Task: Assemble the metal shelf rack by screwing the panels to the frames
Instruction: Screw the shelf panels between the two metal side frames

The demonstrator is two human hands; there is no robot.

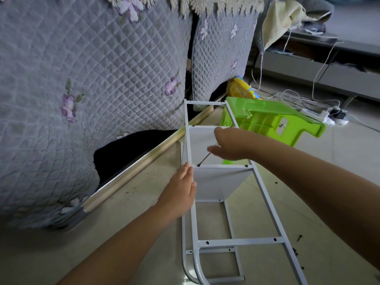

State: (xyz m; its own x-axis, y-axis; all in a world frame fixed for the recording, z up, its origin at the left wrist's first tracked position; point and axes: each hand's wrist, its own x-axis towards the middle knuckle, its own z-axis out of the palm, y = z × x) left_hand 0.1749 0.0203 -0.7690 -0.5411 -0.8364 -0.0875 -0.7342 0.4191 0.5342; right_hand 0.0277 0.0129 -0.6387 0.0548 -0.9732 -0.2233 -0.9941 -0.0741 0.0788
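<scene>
A: White-painted metal, thin tube and thin sheet. The shelf rack (222,192) lies on its side on the tile floor (144,212), just in front of the quilted sofa (92,89), with the green plastic stool (267,118) against its far end.

B: Heavy?

A: I judge it light and stiff, but the paint looks slick and the sheet edges thin. Hold it by the frame tubes, not the panel (216,179).

B: What are the hands doing?

A: The left hand (181,190) lies flat, fingers straight, pressed against the frame rail (193,212) on the sofa side. The right hand (230,145) holds a screwdriver (204,159), its tip at a screw (198,165) on the crossbar (222,166); the grip itself is blurred.

B: Risk?

A: The tip slipping; the loose rack could slide on tile.
</scene>
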